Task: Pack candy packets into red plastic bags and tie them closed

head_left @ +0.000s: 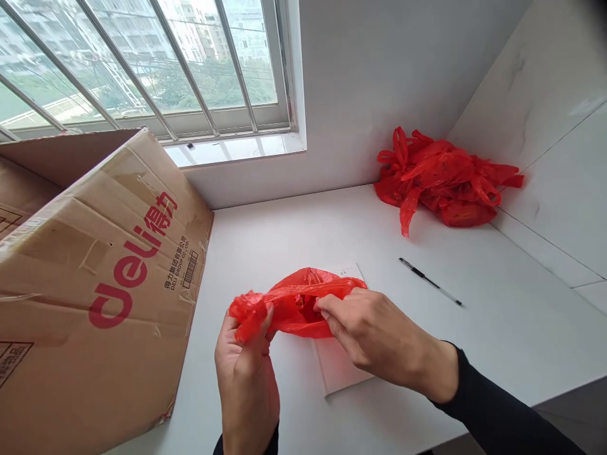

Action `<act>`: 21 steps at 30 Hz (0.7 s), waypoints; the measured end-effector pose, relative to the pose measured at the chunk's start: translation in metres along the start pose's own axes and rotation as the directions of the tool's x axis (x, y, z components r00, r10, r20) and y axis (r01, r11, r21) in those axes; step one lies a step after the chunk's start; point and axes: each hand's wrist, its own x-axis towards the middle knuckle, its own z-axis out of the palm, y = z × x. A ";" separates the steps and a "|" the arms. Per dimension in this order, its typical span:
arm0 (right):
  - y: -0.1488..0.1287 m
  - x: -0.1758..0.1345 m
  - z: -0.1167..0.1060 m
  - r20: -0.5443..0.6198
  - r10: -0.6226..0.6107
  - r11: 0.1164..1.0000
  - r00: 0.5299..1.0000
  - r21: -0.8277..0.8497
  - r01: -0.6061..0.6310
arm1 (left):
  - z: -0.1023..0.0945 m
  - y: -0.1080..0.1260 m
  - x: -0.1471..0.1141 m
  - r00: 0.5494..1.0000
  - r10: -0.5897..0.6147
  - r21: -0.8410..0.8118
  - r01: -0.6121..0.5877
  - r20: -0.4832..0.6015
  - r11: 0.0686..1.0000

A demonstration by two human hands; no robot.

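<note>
A red plastic bag is stretched between my two hands above the table. My left hand is closed around its bunched end, with a crumpled tuft standing out past the fingers. With fingertips pinched together, my right hand grips the bag at its opening; just what the fingertips pinch is partly hidden. Some dark red, crinkled material shows inside the opening. Beneath the bag and right hand lies a white notebook or pad, partly covered.
A large cardboard box with an open top stands on the left. Several red plastic bags lie heaped in the back right corner. A pen rests on the white table. Behind is a barred window.
</note>
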 end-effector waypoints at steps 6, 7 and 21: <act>0.011 -0.005 0.017 0.024 0.129 0.991 0.991 -0.042 -0.128 | -0.001 -0.018 -0.008 0.993 0.084 -0.005 -0.085 -0.088 0.996; 0.014 -0.004 0.021 -0.010 0.123 0.991 0.992 -0.053 -0.123 | -0.001 -0.020 -0.009 0.992 0.083 0.011 -0.082 -0.092 0.997; 0.023 0.013 0.025 0.016 0.011 0.991 1.000 -0.136 -0.008 | -0.008 -0.013 0.011 0.994 0.064 0.481 -0.098 0.088 0.871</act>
